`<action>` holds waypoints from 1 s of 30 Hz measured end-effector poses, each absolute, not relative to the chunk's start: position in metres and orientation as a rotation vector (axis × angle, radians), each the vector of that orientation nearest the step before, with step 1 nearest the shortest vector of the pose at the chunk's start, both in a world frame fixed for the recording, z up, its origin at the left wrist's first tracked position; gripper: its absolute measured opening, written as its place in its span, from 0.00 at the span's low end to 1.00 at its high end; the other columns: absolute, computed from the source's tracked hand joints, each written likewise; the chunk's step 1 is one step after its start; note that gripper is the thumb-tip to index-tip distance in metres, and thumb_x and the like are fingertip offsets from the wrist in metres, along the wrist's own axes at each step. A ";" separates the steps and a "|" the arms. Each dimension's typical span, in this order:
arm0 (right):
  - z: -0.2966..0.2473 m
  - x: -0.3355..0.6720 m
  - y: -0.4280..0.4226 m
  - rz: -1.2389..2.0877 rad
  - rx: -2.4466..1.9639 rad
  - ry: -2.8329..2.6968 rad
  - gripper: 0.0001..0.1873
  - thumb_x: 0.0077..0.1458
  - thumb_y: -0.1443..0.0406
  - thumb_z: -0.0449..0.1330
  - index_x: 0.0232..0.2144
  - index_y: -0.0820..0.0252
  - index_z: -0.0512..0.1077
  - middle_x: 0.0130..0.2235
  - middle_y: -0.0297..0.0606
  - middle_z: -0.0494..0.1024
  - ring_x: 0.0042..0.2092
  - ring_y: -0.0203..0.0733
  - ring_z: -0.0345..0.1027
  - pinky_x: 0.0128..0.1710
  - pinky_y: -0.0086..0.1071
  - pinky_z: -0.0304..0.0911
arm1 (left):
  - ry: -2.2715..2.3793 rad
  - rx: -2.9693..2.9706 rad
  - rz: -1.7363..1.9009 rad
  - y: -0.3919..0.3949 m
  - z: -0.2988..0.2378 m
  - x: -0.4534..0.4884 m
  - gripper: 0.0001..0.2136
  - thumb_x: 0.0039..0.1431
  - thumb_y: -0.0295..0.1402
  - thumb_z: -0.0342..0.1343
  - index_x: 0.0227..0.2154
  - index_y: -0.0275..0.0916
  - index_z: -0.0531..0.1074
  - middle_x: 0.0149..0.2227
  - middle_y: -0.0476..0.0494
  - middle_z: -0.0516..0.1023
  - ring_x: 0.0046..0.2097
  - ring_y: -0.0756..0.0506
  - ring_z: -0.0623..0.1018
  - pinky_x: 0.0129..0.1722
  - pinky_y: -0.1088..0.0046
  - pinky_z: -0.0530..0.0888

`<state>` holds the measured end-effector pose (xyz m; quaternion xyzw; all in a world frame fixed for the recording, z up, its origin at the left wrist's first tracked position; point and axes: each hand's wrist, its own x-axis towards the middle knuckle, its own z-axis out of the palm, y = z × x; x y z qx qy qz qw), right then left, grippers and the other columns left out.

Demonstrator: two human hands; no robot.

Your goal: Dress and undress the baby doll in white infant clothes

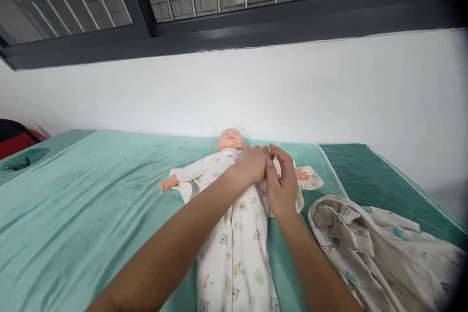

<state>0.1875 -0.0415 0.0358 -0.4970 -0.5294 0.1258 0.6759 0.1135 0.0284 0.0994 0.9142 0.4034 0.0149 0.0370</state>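
Note:
A baby doll [230, 139] lies on its back, its head by the wall. It wears a white long-sleeved, long-legged baby romper [237, 241] printed with green bears; one doll hand [168, 183] sticks out at the left and the other [302, 174] at the right. Stretched across the doll's chest, my left hand [252, 163] has its fingers bent down on the cloth near the right-hand shoulder. Against it, my right hand [283, 183] pinches at the same cloth with thumb and forefinger. The fingertips meet, so the exact bit of cloth between them is partly hidden.
A crumpled white printed baby garment [365, 248] lies to the right. Beneath everything spreads a teal blanket [120, 195], wrinkled at the left. A white wall [256, 92] and a dark window frame [256, 27] rise behind. Something red and black [18, 139] sits at far left.

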 end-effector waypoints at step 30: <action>0.019 0.178 -0.033 0.431 -1.258 -1.946 0.50 0.47 0.49 0.68 0.65 0.49 0.49 0.70 0.43 0.47 0.70 0.55 0.40 0.67 0.54 0.46 | 1.397 2.052 1.232 -0.016 0.033 -0.012 0.08 0.57 0.38 0.59 0.35 0.42 0.67 0.60 0.43 0.61 0.61 0.41 0.65 0.57 0.62 0.68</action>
